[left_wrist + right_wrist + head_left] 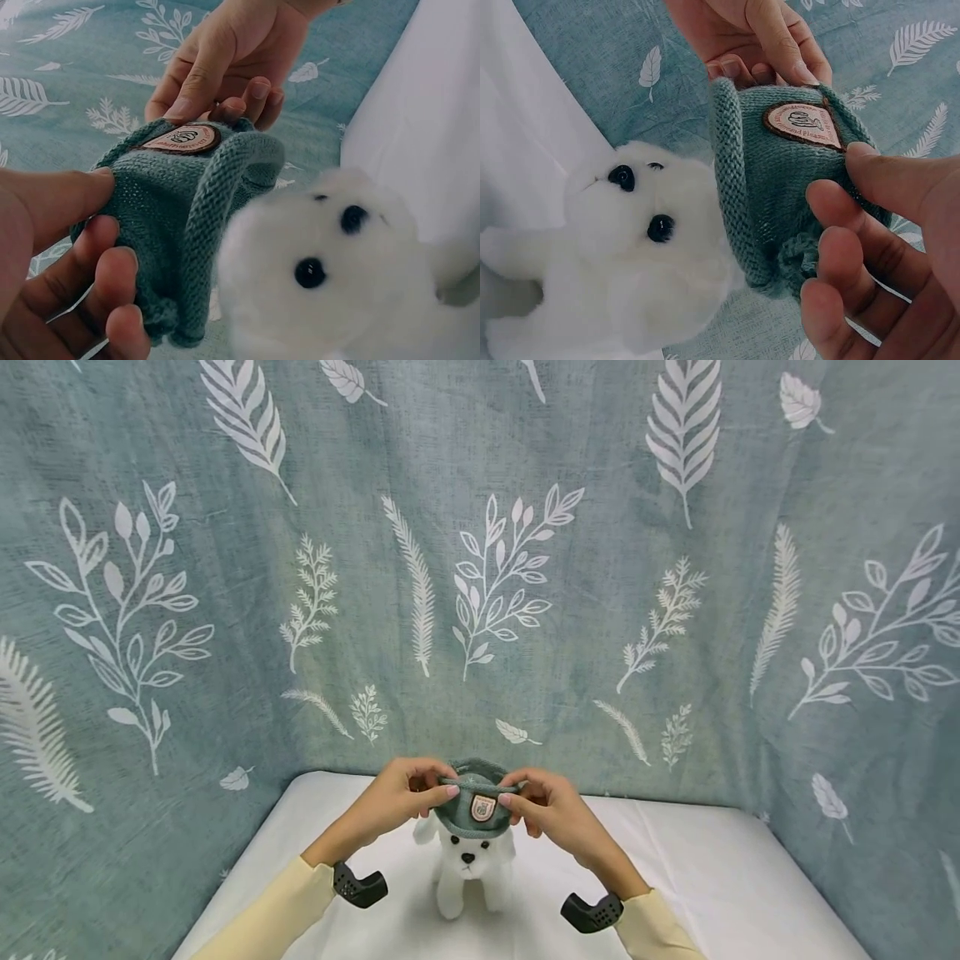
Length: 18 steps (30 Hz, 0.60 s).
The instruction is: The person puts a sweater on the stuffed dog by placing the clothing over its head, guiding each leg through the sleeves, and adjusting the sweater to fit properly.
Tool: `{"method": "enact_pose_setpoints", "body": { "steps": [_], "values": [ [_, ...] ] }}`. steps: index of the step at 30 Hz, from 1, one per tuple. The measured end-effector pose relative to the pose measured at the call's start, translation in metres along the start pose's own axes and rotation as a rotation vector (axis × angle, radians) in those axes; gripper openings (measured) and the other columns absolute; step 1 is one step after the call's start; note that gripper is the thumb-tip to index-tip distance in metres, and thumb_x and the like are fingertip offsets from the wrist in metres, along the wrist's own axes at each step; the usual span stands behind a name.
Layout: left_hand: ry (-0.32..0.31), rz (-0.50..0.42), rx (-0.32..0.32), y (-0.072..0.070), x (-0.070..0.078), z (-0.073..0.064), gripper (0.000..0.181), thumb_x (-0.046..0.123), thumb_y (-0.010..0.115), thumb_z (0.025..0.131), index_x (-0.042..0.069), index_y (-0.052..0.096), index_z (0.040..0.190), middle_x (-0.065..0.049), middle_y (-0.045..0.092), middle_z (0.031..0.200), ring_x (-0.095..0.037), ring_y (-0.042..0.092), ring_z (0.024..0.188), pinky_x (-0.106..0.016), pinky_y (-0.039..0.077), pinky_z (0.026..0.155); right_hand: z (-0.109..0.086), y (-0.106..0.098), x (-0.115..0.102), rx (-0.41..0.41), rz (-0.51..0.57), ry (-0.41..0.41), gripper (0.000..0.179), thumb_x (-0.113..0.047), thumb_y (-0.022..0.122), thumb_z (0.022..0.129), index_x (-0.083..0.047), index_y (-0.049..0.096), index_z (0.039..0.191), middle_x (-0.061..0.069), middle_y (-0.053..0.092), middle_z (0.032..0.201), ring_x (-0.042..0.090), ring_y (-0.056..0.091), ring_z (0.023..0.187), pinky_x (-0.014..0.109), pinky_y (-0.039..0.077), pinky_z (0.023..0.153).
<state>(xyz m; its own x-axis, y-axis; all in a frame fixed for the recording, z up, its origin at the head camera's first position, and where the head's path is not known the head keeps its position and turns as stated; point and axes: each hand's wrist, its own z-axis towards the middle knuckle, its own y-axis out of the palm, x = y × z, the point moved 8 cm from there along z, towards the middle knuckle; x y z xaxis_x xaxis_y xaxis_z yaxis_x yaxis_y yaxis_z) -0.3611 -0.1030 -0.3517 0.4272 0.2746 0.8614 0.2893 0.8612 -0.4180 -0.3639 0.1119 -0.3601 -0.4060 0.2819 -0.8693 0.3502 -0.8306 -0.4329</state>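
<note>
A small green knitted hat (455, 812) with a rolled edge and a pale patch (483, 808) is held just above the head of a white plush dog (467, 865). My left hand (405, 792) pinches one side of the hat between thumb and fingers. On the opposite side, my right hand (551, 810) pinches it the same way. In the left wrist view the rolled edge of the hat (161, 191) faces the dog's head (330, 277). The right wrist view shows the dog (652, 277) beside the hat (776, 187); whether they touch I cannot tell.
The dog stands on a white-covered table (697, 877). A green curtain (570, 710) with white leaf prints hangs behind the table and along both sides. A black wrist device (360, 887) sits on the left wrist, another device (592, 913) on the right.
</note>
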Motion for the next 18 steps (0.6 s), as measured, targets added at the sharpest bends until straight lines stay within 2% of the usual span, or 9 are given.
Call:
{"method": "enact_pose_setpoints", "body": {
  "steps": [6,13,18],
  "values": [
    [-0.015,0.009,-0.015,0.001,-0.008,-0.005,0.018,0.031,0.072,0.099,0.023,0.074,0.114,-0.011,0.064,0.082,-0.051,0.058,0.074,-0.035,0.054,0.061,0.002,0.003,0.005,0.000,-0.023,0.018,0.027,-0.031,0.070,0.100,-0.015,0.069,0.122,0.012,0.069,0.083,0.018,0.055,0.060,0.031,0.050,0.058],
    [-0.025,0.030,-0.035,0.004,-0.015,-0.004,0.018,0.032,0.072,0.098,0.023,0.075,0.114,-0.011,0.066,0.084,-0.037,0.063,0.070,-0.041,0.056,0.062,0.003,0.004,0.014,-0.015,-0.038,0.024,0.019,-0.030,0.068,0.101,-0.021,0.071,0.118,0.013,0.068,0.083,0.018,0.054,0.060,0.030,0.049,0.055],
    [-0.051,0.034,-0.053,0.007,-0.022,-0.005,0.018,0.034,0.072,0.099,0.023,0.076,0.112,-0.012,0.065,0.080,-0.032,0.061,0.067,-0.037,0.054,0.059,0.003,0.005,0.020,-0.024,-0.046,0.043,0.019,-0.030,0.067,0.102,-0.021,0.072,0.118,0.017,0.067,0.083,0.018,0.053,0.058,0.031,0.048,0.053]
  ]
}}
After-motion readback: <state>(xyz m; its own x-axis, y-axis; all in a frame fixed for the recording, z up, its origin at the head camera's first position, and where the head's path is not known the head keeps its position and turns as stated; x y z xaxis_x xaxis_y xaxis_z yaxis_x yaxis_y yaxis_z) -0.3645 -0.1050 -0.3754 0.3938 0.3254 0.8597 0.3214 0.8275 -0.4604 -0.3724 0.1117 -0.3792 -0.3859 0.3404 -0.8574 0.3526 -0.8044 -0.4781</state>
